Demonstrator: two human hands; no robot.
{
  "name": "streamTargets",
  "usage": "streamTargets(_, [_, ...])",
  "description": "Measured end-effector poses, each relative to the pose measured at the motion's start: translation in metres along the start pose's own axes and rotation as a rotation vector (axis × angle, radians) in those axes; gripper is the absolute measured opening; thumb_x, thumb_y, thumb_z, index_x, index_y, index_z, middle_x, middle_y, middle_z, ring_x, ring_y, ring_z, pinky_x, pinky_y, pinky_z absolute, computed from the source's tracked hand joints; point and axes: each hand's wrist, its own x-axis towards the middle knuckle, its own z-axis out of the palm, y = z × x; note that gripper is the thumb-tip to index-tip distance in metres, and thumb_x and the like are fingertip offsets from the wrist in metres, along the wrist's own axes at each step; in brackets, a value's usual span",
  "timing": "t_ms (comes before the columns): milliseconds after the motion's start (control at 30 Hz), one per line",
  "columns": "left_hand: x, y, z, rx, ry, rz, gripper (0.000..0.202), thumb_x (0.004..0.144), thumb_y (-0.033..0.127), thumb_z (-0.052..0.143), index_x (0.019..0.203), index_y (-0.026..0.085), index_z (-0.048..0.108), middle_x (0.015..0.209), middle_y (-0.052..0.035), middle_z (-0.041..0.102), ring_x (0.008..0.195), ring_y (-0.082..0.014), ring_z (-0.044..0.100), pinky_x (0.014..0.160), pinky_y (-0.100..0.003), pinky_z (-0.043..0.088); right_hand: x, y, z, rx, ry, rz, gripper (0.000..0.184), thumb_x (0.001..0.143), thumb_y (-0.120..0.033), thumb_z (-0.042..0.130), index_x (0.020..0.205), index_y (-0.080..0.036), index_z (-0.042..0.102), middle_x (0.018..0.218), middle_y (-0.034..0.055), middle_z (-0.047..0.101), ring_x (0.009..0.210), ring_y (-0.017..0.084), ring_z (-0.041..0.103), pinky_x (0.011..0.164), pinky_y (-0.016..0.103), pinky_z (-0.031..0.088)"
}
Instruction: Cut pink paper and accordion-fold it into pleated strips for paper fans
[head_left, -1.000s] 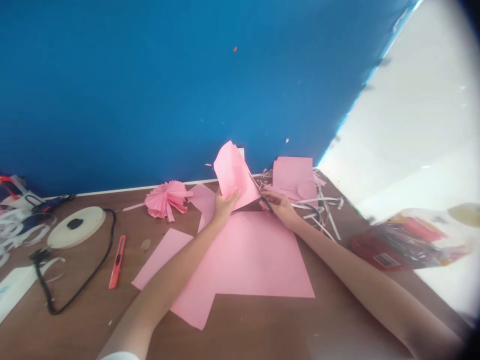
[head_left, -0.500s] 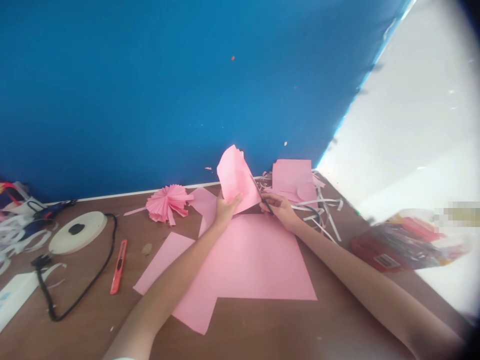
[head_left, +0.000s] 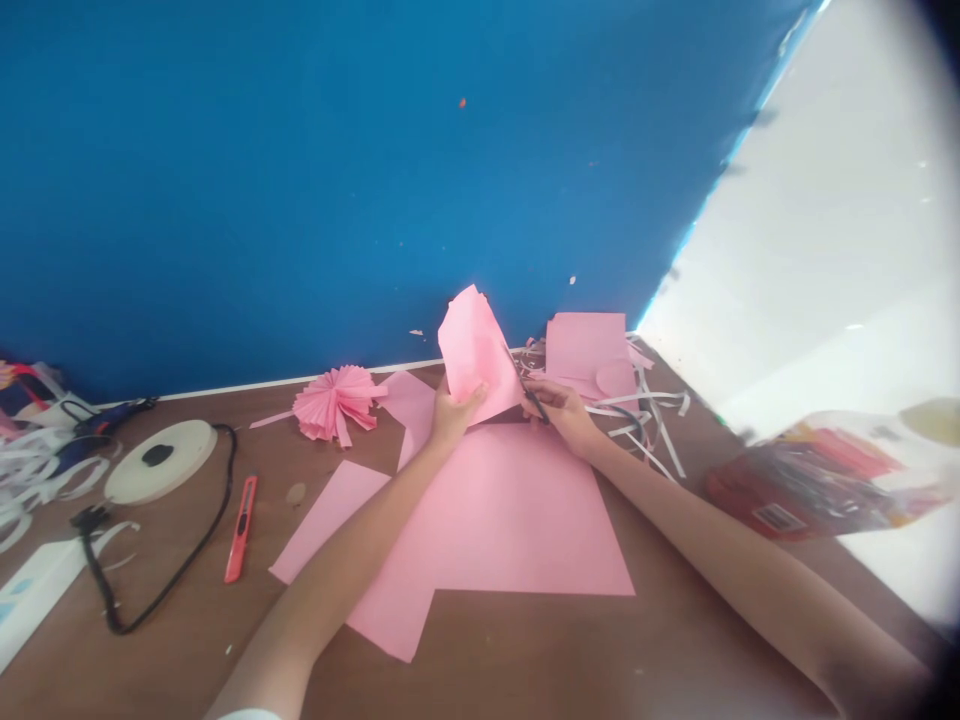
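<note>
Two bare hands work above the desk. The left hand is closed on a folded pink paper sheet, which it holds tilted up off the desk, while the right hand is closed around one pair of black scissors, the blades right at the sheet's lower edge.

Below them lies one large pink sheet, with one smaller pink sheet just beside it on the left, partly under the left forearm. A third pink piece sits just behind the left hand, against the blue wall's side of the desk. Further right is one more pink sheet, resting on a loose tangle of white paper strips.

One pleated pink paper fan lies near the blue wall — to its lower left, one red utility knife and one round white disc beside a black cable. On the right sits one clear plastic bag of red-printed packets.
</note>
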Motion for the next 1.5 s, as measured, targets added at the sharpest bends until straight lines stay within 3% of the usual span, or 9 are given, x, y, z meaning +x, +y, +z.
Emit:
streamTargets(267, [-0.003,0.01,0.001,-0.024,-0.005,-0.042,0.052,0.063,0.031,0.083,0.108,0.015,0.065,0.109,-0.0124,0.07,0.102,-0.0261,0.066,0.085,-0.038,0.056,-0.001,-0.004,0.001,-0.055,0.014,-0.009,0.044,0.072,-0.046,0.073,0.106,-0.018,0.068,0.066,-0.0013,0.06,0.048,0.01,0.051,0.048,0.026,0.04])
streamTargets(633, [0.0,-0.006,-0.002,-0.003,-0.061,0.015,0.054,0.065,0.033,0.082,0.113,0.016,0.064,0.11,-0.012,0.07,0.103,-0.0262,0.066,0.089,-0.04,0.053,-0.003,-0.006,0.004,0.002,0.054,-0.022,0.041,0.068,-0.044,0.078,0.098,-0.019,0.067,0.064,-0.0019,0.061,0.045,0.01,0.052,0.047,0.026,0.042])
streamTargets(1233, [0.0,-0.001,-0.001,0.007,-0.071,-0.036,0.055,0.058,0.032,0.086,0.106,0.014,0.066,0.111,-0.0141,0.07,0.105,-0.0293,0.065,0.09,-0.042,0.053,-0.003,-0.008,0.003,-0.004,0.039,-0.052,0.036,0.074,-0.042,0.074,0.101,-0.02,0.066,0.067,-0.0017,0.062,0.049,0.011,0.053,0.053,0.028,0.044])
streamTargets(1500, [-0.001,-0.007,-0.002,0.064,-0.103,-0.018,0.051,0.06,0.031,0.084,0.105,0.013,0.067,0.109,-0.0147,0.07,0.105,-0.0306,0.065,0.09,-0.044,0.053,-0.002,-0.008,0.003,0.013,0.028,-0.074,0.042,0.074,-0.048,0.072,0.105,-0.019,0.066,0.07,-0.0014,0.062,0.048,0.01,0.051,0.049,0.027,0.039])
